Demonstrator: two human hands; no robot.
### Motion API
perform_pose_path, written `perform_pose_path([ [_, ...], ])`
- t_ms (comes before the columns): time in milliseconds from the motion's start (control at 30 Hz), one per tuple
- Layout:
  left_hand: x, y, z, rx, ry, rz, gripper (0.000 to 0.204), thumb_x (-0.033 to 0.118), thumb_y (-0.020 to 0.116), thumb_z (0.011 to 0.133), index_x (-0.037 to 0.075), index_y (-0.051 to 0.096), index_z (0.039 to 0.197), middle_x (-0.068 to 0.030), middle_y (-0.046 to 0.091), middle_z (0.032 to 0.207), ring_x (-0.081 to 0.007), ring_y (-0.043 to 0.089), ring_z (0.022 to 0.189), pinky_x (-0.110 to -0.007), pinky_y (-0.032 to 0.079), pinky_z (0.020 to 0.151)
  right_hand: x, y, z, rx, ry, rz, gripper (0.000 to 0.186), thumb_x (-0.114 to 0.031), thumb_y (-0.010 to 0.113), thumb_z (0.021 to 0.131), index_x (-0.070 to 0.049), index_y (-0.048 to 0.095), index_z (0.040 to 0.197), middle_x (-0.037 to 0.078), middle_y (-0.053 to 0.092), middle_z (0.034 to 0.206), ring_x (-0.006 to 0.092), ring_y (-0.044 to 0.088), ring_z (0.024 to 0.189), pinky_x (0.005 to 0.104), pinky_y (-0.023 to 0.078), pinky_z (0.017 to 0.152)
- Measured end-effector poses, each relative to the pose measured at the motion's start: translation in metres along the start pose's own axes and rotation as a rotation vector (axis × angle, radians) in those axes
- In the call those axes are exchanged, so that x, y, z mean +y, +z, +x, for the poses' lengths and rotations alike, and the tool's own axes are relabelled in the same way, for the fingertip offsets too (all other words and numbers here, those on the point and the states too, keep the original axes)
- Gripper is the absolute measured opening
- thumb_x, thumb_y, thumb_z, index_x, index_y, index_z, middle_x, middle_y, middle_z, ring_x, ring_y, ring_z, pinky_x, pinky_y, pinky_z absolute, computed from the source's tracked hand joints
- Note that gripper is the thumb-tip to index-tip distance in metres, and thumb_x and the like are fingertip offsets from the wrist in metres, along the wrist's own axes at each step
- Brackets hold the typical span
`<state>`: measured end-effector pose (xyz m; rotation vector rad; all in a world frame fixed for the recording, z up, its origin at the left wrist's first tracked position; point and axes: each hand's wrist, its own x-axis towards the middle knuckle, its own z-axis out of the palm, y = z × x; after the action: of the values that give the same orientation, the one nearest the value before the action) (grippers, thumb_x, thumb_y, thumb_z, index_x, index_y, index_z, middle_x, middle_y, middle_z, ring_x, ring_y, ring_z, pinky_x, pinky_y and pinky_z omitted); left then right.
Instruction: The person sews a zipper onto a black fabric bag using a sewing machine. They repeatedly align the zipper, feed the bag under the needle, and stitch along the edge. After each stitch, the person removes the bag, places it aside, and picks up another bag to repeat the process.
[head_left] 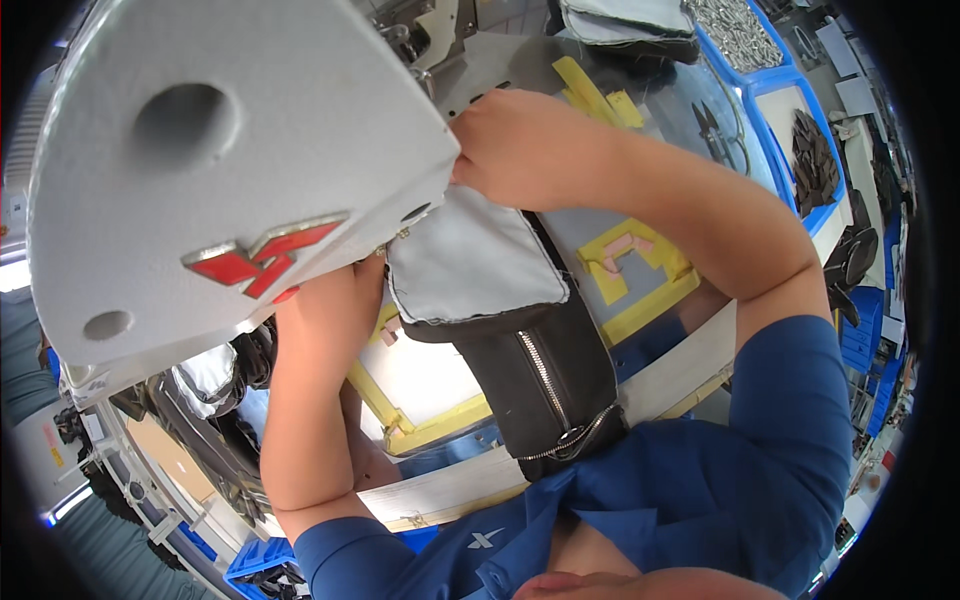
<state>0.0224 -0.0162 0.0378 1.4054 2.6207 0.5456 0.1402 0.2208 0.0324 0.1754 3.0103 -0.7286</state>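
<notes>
A black fabric bag piece (500, 405) with a silver zipper (543, 375) stretches from under the sewing machine head (250, 130) toward my body. Its silvery-grey lining panel (475, 265) faces up, with rough, frayed edges. My right hand (525, 150) is closed at the far end of this piece, beside the machine head, fingers curled down and their tips out of sight. On the near left, my left hand (335, 300) reaches under the machine head next to the lining's left edge. The head covers its fingers, and the needle area is hidden too.
Yellow tape strips (640, 320) mark the metal work surface. Scissors (710, 135) lie to the right. Blue trays (790, 85) hold metal zipper parts and dark pieces. Stacked lined pieces (630, 25) lie at the back; more pieces (215, 380) are at left.
</notes>
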Motion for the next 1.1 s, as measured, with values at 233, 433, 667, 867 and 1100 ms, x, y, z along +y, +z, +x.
perform_pose_path([
  [233, 0.061, -0.059, -0.041, -0.135, 0.360, 0.093, 0.052, 0.034, 0.088, 0.081, -0.004, 0.067, 0.110, -0.0236, 0.070, 0.119, -0.0419, 0.069, 0.104, -0.047, 0.057, 0.090, 0.004, -0.010, -0.007, -0.007, -0.017, 0.131, 0.026, -0.023, 0.067, 0.097, 0.002, 0.073, 0.095, 0.023, 0.072, 0.090, 0.0437, 0.070, 0.093, 0.0507, 0.055, 0.085],
  [433, 0.050, -0.011, -0.026, -0.181, 0.458, -0.211, 0.068, 0.049, 0.093, 0.072, -0.001, 0.065, 0.108, -0.0261, 0.066, 0.130, -0.0462, 0.067, 0.112, -0.048, 0.056, 0.093, 0.007, -0.001, -0.002, 0.011, -0.106, 0.050, 0.028, -0.023, 0.067, 0.097, 0.004, 0.074, 0.091, 0.023, 0.073, 0.086, 0.0437, 0.072, 0.090, 0.0515, 0.057, 0.083],
  [667, 0.057, -0.017, -0.026, -0.288, 0.456, -0.104, 0.078, 0.041, 0.090, 0.078, -0.001, 0.063, 0.138, -0.0250, 0.061, 0.142, -0.0445, 0.063, 0.123, -0.049, 0.051, 0.107, 0.018, 0.012, -0.001, 0.192, -0.266, -0.070, 0.031, -0.024, 0.067, 0.097, 0.005, 0.074, 0.085, 0.022, 0.073, 0.083, 0.0436, 0.072, 0.088, 0.0515, 0.057, 0.082],
  [867, 0.056, -0.018, -0.032, -0.306, 0.429, -0.035, 0.075, 0.040, 0.091, 0.077, 0.000, 0.065, 0.135, -0.0236, 0.059, 0.143, -0.0406, 0.065, 0.123, -0.047, 0.052, 0.107, -0.005, 0.002, -0.006, 0.134, -0.112, 0.048, 0.025, -0.020, 0.067, 0.094, 0.003, 0.075, 0.088, 0.023, 0.073, 0.086, 0.0443, 0.071, 0.090, 0.0531, 0.056, 0.082],
  [1100, 0.059, -0.028, -0.032, -0.386, 0.378, 0.019, 0.071, 0.040, 0.092, 0.074, -0.001, 0.069, 0.127, -0.0231, 0.062, 0.135, -0.0380, 0.068, 0.117, -0.045, 0.055, 0.101, -0.015, 0.008, -0.002, 0.152, -0.135, 0.052, 0.016, -0.014, 0.067, 0.088, -0.005, 0.077, 0.096, 0.019, 0.075, 0.090, 0.0450, 0.070, 0.089, 0.0529, 0.057, 0.078],
])
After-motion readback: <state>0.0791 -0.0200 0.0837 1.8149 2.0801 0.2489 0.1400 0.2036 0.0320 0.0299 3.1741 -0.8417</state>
